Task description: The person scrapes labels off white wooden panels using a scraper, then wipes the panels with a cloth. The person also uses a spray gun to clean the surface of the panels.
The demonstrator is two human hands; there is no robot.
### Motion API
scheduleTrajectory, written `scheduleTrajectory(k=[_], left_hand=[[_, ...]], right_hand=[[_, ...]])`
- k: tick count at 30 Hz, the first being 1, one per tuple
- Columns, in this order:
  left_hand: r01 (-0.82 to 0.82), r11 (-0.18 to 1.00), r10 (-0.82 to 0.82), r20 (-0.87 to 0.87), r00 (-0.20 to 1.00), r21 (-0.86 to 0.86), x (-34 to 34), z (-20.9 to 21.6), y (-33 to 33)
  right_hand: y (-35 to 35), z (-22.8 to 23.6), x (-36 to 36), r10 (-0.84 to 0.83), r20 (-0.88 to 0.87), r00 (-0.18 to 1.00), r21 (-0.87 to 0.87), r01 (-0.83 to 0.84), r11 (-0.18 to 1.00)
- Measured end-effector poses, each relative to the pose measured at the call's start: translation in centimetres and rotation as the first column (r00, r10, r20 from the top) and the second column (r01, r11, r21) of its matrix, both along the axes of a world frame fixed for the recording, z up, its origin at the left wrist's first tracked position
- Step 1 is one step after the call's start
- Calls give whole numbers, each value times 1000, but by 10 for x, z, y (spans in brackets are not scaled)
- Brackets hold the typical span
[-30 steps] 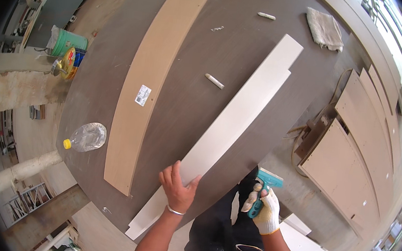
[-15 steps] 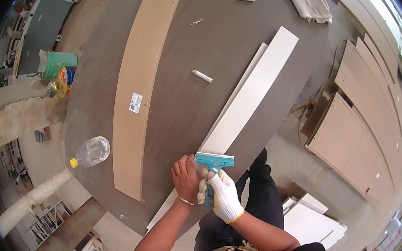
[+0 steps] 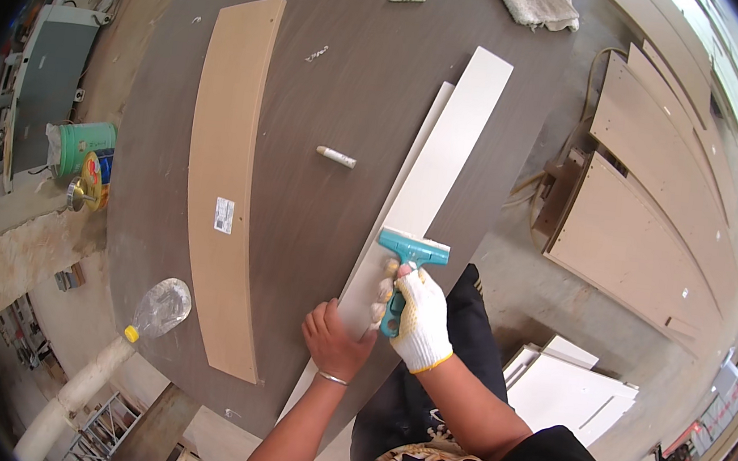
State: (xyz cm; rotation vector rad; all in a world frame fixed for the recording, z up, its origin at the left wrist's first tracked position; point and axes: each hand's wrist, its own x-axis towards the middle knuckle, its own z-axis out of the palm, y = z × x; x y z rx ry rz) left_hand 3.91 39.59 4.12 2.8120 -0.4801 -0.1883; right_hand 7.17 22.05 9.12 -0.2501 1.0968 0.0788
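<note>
A long white board (image 3: 456, 136) lies slantwise on the dark brown tabletop, with another narrow white board (image 3: 414, 157) showing along its left side. My right hand (image 3: 422, 322), in a white knitted glove with a yellow cuff edge, is closed round the handle of a teal scraper (image 3: 415, 250). The scraper's wide head rests across the upper white board. My left hand (image 3: 336, 339), bare and with a silver bangle at the wrist, grips the boards' left edge just nearer to me than the scraper. Its thumb is partly hidden.
Left of the boards lies a long tan panel (image 3: 228, 162) with a label. Two white crayon-like sticks (image 3: 336, 157), a cloth (image 3: 537, 1) and a clear bottle (image 3: 165, 308) with a yellow cap are also on the table (image 3: 314, 243). Brown panels (image 3: 632, 249) and white offcuts (image 3: 563, 390) stand at right.
The scraper in my right hand has moved farther up along the white board and its head is tilted differently. My left hand stays at the board's edge. The whole view has shifted slightly.
</note>
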Motion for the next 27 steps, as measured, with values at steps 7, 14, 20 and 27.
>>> scheduleTrajectory(k=[7, 14, 20, 27], left_hand=[[16, 1000, -16, 27, 1000, 24, -1, -4, 2], [22, 998, -22, 11, 1000, 64, -1, -3, 1], [19, 997, -21, 16, 1000, 78, -1, -2, -1], [6, 995, -4, -23, 1000, 100, -1, 2, -2]], right_hand=[[-79, -6, 60, 6, 95, 995, 5, -7, 1000], [-179, -12, 129, 120, 91, 989, -98, -111, 989], [-235, -17, 158, 204, 90, 975, -61, -199, 978], [-257, -19, 162, 332, 116, 936, -41, -330, 943]])
